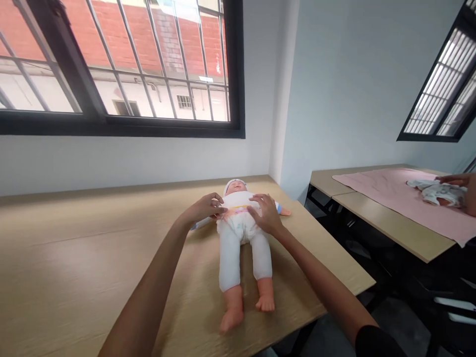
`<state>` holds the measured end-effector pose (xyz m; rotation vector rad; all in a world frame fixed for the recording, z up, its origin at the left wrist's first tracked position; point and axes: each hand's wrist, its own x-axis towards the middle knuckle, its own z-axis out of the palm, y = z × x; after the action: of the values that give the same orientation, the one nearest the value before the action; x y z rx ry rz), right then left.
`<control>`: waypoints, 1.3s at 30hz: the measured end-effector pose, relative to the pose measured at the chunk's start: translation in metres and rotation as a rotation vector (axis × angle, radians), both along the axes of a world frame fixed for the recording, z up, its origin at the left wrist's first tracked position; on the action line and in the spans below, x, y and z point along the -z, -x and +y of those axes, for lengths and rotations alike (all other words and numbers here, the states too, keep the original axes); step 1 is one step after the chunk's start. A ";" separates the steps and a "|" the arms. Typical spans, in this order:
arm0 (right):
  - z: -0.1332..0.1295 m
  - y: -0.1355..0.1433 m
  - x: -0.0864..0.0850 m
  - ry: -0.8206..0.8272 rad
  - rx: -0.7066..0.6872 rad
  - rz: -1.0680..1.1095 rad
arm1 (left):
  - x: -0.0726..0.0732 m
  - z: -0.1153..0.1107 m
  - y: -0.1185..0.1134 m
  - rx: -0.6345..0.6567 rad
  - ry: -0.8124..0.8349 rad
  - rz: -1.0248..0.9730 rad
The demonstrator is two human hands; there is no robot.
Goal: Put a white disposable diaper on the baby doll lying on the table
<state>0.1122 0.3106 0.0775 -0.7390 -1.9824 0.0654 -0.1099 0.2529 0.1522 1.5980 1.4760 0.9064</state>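
Note:
A baby doll (pixel 229 258) in white clothing and a white cap lies on its back on the wooden table (pixel 92 258), its bare feet toward me. Around its hips is a white diaper (pixel 243 224) with a coloured band at the waist. My left hand (pixel 208 207) is at the left side of the waistband, fingers bent and thumb toward the band; whether it pinches anything is too small to tell. Over the right side of the belly, my right hand (pixel 266 213) has its fingers apart, touching or just above the clothing.
To the right, across a gap, a second table (pixel 401 228) bears a pink cloth (pixel 386 191) and white clothing (pixel 441 192), with another person's hand (pixel 455 179) on it. A barred window and wall stand behind my table.

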 end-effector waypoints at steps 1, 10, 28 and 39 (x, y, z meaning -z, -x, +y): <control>0.004 -0.006 0.007 0.017 0.016 0.073 | 0.002 0.001 -0.003 0.013 -0.003 -0.002; 0.022 -0.012 0.062 0.215 0.030 0.326 | 0.009 0.007 -0.016 0.054 -0.012 0.103; 0.021 -0.011 0.059 0.231 0.026 0.311 | 0.005 0.007 -0.007 0.034 -0.022 0.221; 0.023 -0.011 0.062 0.227 0.023 0.302 | 0.009 0.011 -0.006 0.050 -0.083 0.294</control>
<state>0.1234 0.3341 0.0157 -0.8434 -1.6937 0.3719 -0.1036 0.2639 0.1430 1.8847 1.6047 0.7353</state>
